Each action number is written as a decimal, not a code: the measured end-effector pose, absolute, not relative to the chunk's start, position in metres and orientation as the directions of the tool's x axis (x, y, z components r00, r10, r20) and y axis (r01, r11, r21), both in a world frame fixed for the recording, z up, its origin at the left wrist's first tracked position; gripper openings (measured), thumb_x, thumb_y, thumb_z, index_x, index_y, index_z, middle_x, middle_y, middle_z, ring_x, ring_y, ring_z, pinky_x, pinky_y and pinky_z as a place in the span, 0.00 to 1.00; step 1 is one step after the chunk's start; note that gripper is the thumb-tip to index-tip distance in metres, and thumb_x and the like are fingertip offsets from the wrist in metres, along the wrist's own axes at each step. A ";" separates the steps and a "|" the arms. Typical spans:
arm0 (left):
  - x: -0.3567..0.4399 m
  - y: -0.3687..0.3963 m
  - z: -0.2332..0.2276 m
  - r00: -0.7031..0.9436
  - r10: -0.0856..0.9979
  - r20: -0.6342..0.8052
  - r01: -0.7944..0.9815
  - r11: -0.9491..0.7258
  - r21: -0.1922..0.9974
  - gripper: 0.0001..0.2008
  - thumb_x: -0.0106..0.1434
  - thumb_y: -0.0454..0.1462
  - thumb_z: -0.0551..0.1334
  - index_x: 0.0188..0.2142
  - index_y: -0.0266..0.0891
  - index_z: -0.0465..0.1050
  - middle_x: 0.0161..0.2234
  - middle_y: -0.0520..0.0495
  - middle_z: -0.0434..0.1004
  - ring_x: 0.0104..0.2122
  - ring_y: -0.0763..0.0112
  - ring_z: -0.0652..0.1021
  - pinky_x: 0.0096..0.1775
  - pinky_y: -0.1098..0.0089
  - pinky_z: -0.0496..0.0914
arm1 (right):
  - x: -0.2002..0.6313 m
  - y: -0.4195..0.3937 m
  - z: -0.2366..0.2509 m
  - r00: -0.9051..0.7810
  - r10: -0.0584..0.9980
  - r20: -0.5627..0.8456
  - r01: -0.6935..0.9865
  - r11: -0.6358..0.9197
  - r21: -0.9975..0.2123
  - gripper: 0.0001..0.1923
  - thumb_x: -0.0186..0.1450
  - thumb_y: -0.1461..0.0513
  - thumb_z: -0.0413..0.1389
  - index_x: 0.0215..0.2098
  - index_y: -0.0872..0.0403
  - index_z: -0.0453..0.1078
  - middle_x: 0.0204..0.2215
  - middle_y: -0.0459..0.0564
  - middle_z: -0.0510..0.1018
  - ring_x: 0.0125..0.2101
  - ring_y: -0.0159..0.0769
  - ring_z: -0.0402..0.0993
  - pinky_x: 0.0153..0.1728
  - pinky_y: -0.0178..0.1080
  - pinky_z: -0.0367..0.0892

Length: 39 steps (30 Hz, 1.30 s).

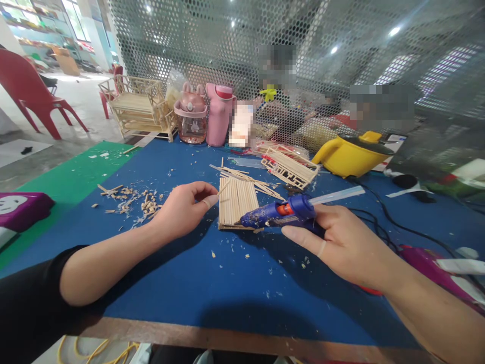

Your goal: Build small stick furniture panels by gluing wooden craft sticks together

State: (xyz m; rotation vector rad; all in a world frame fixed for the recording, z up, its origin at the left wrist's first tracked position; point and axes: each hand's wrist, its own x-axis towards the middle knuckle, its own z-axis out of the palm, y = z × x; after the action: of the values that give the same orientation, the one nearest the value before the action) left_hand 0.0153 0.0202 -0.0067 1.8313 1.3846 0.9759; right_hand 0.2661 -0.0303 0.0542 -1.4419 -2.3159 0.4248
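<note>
My right hand (337, 242) is wrapped round a blue hot glue gun (282, 212), with a clear glue stick jutting from its back. The gun's nozzle points left, at the lower edge of a flat panel of wooden sticks (238, 199); whether it touches cannot be made out. At the panel's left side, my left hand (189, 202) pinches a short thin wooden stick (223, 188) between thumb and fingers, slanting over the panel. Both thumbs wear pale covers. Loose wooden sticks (261, 183) lie just behind the panel.
Stick offcuts (149, 205) are scattered left. Behind stand a stick-built model (140, 108), a clear bottle (192, 119), a pink bottle (220, 114), a red-trimmed stick frame (290, 169) and a yellow pot (352, 154). Black cables (382, 202) run right. A perforated screen (212, 45) closes the back.
</note>
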 end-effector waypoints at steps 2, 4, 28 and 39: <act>0.015 0.020 -0.007 0.173 0.968 0.183 0.499 -0.247 0.831 0.10 0.59 0.41 0.57 0.34 0.40 0.74 0.31 0.49 0.78 0.30 0.69 0.73 0.33 0.68 0.66 | 0.267 -0.032 0.055 -0.390 0.908 0.153 0.797 0.416 -0.439 0.16 0.62 0.55 0.54 0.46 0.49 0.74 0.38 0.46 0.81 0.35 0.43 0.76 0.38 0.42 0.71; 0.015 0.020 -0.007 0.175 0.967 0.186 0.504 -0.251 0.827 0.10 0.59 0.42 0.57 0.34 0.40 0.74 0.32 0.49 0.78 0.30 0.68 0.74 0.33 0.68 0.66 | 0.270 -0.034 0.058 -0.369 0.915 0.165 0.805 0.403 -0.435 0.15 0.61 0.54 0.54 0.44 0.49 0.75 0.36 0.46 0.81 0.33 0.44 0.77 0.37 0.43 0.71; 0.021 0.007 -0.004 0.348 0.816 0.462 0.573 -0.575 0.583 0.08 0.63 0.39 0.55 0.37 0.41 0.72 0.34 0.47 0.74 0.34 0.68 0.74 0.35 0.69 0.67 | 0.364 0.107 0.054 0.010 0.900 0.436 0.992 -0.063 0.107 0.23 0.63 0.56 0.47 0.53 0.55 0.65 0.43 0.59 0.77 0.41 0.50 0.73 0.39 0.46 0.64; 0.021 -0.002 -0.005 0.493 0.666 0.560 0.539 -0.739 0.405 0.07 0.64 0.33 0.55 0.40 0.40 0.70 0.35 0.48 0.73 0.35 0.72 0.74 0.38 0.71 0.68 | 0.308 0.064 0.055 -0.081 0.847 0.525 0.997 0.059 0.059 0.23 0.64 0.61 0.45 0.57 0.59 0.60 0.51 0.63 0.71 0.50 0.52 0.66 0.47 0.53 0.58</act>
State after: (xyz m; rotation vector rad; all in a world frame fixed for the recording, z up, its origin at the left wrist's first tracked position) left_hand 0.0213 -0.0018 -0.0050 2.5581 1.0433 1.0768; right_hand 0.3081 0.0642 0.0553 -1.8478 -1.9931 -0.5890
